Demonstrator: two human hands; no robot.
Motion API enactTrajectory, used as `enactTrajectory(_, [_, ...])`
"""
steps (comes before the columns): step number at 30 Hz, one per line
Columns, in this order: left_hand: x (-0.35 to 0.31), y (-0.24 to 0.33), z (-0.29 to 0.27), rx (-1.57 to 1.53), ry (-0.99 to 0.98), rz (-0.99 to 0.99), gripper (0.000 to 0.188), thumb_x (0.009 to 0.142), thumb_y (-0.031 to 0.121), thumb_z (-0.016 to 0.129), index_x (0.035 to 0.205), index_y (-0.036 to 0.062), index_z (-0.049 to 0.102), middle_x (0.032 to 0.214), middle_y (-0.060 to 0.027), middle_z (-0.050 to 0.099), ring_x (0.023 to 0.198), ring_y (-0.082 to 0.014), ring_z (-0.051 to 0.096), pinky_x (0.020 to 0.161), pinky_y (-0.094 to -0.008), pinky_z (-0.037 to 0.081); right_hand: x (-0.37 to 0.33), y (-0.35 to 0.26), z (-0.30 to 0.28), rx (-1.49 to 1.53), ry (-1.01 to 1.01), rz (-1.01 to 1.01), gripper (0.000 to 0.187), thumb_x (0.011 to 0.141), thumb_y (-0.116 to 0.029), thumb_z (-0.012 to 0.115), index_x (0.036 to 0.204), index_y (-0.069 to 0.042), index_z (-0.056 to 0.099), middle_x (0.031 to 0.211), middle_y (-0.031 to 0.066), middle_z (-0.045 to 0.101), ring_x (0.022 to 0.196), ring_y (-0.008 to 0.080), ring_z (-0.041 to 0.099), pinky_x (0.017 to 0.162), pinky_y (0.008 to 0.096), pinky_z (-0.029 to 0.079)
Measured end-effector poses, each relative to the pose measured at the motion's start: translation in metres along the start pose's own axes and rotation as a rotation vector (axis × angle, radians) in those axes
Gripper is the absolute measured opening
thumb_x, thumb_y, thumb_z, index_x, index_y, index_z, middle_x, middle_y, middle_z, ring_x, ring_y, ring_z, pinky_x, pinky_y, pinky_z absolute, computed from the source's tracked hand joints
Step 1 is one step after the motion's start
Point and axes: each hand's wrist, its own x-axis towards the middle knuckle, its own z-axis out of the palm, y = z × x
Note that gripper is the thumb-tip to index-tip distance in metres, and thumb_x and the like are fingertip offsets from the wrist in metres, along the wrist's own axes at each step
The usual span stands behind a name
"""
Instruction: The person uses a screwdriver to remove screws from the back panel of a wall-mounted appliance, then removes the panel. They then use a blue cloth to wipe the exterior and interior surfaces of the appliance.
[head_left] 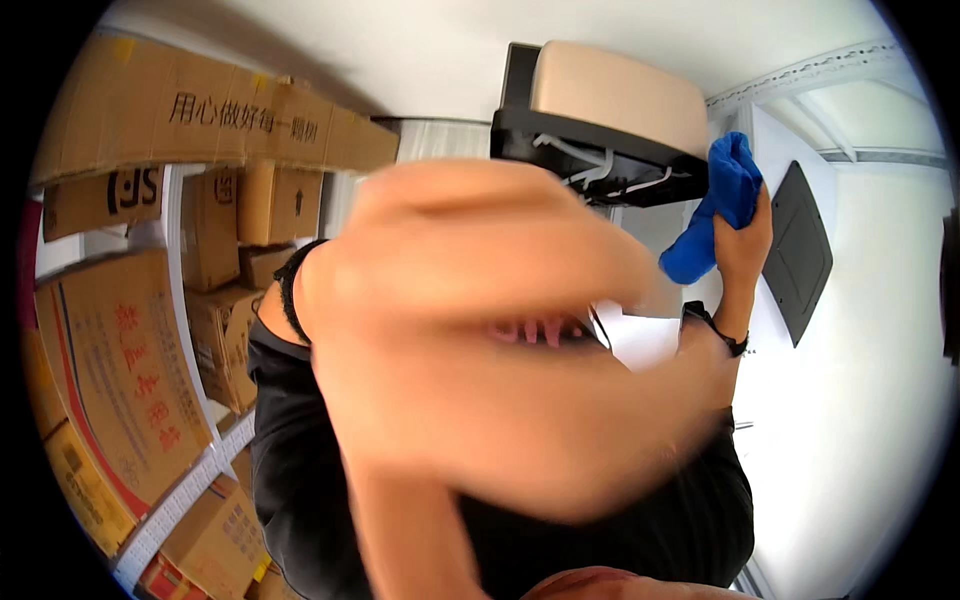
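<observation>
My left hand [480,420], large and smeared by motion, fills the middle of the view close to the camera. It has a dark band at its wrist, and its fingers cannot be made out clearly. At the upper right, my right hand [745,240] is raised, its fingers closed around a bunched blue cloth [735,180] that hangs down to the left. A dark band circles that wrist. Part of my black shirt, with pink lettering, shows through a gap behind the blurred hand, which hides most of what lies beyond it.
Shelves with several cardboard boxes [120,370] stand on the left, below a long carton [220,110]. At the top is a beige block-shaped object [620,90] with a black frame and white parts beneath. A dark panel [800,255] is by the pale wall at right.
</observation>
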Motion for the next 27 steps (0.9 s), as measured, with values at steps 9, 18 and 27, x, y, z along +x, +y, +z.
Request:
enactTrajectory(9, [-0.072, -0.187, 0.056, 0.117, -0.304, -0.553, 0.042, 0.083, 0.035, 0.069, 0.103, -0.0017, 0.061, 0.098, -0.0203, 0.063, 0.092, -0.0366, 0.062, 0.079, -0.0405, 0.049, 0.039, -0.070, 0.024, -0.257, 0.054, -0.125, 0.058, 0.067, -0.008, 0.072, 0.123, -0.008, 0.057, 0.133, 0.0158, 0.050, 0.116, 0.0368, 0.052, 0.094, 0.0417, 0.046])
enactTrajectory(18, [-0.094, -0.221, 0.083, -0.106, -0.550, -0.507, 0.034, 0.081, 0.023, 0.070, 0.102, 0.0033, 0.053, 0.090, -0.0203, 0.065, 0.082, -0.0404, 0.061, 0.068, -0.0455, 0.048, 0.024, -0.097, 0.063, -0.387, 0.022, -0.176, 0.046, 0.058, -0.002, 0.064, 0.104, -0.010, 0.064, 0.118, 0.0089, 0.058, 0.106, 0.0304, 0.056, 0.082, 0.0425, 0.045])
enactTrajectory(27, [-0.104, -0.237, 0.082, -0.101, -0.582, -0.401, 0.037, 0.068, 0.003, 0.059, 0.103, 0.0005, 0.048, 0.090, -0.0199, 0.061, 0.081, -0.0446, 0.059, 0.069, -0.0516, 0.048, -0.007, -0.185, 0.098, -0.231, -0.030, -0.335, 0.041, 0.059, -0.001, 0.062, 0.099, -0.013, 0.063, 0.114, 0.0055, 0.058, 0.108, 0.0259, 0.055, 0.088, 0.0406, 0.038])
